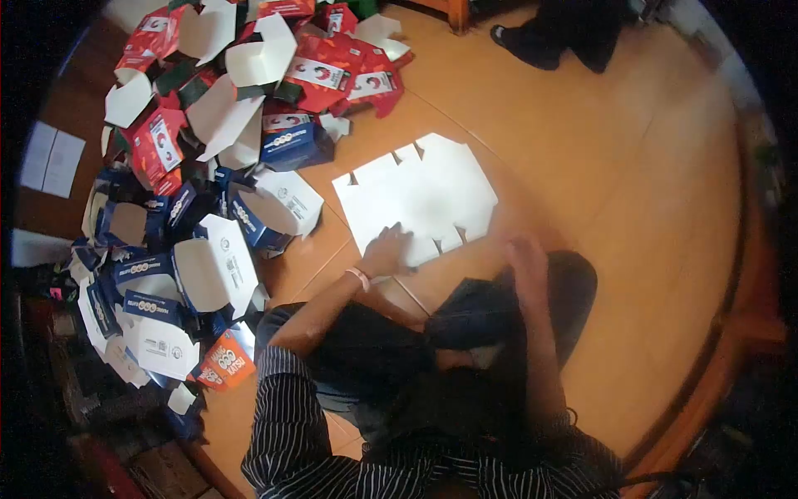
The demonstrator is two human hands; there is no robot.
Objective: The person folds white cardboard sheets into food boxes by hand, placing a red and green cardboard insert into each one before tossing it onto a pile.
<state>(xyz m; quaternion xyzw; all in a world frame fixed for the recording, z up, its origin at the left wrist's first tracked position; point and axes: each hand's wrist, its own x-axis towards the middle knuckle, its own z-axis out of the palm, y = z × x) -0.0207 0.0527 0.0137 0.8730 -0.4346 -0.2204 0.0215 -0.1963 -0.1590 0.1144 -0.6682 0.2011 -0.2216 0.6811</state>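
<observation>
While the person sits cross-legged on the tiled floor (632, 191), the left hand (387, 249) reaches forward with the arm stretched out from a striped sleeve (287, 407), a pale band at the wrist, and lies palm down with its fingers spread flat on the near edge of the white carton blank (420, 193). It presses on the sheet and grips nothing. The right hand (525, 256) is raised just off the blank's near right corner, the forearm running up from the lap; it is smeared by motion, so I cannot tell whether it is spread or closed, or whether it touches the card at all. The blank lies unfolded and flat on the floor, printed side hidden, directly ahead of the person's knees. Its long axis runs from near left to far right, slightly tilted against the tile joints, with notched flaps along both the far edge and the near edge. To the left of the blank a large pile of folded cartons (199, 191) spreads across the floor: red and white ones at the far end, dark blue and white ones nearer, and one orange carton (226, 359) at the near end beside the person's left knee. Well beyond the blank, at the far side, another person's dark legs (573, 33) show.
</observation>
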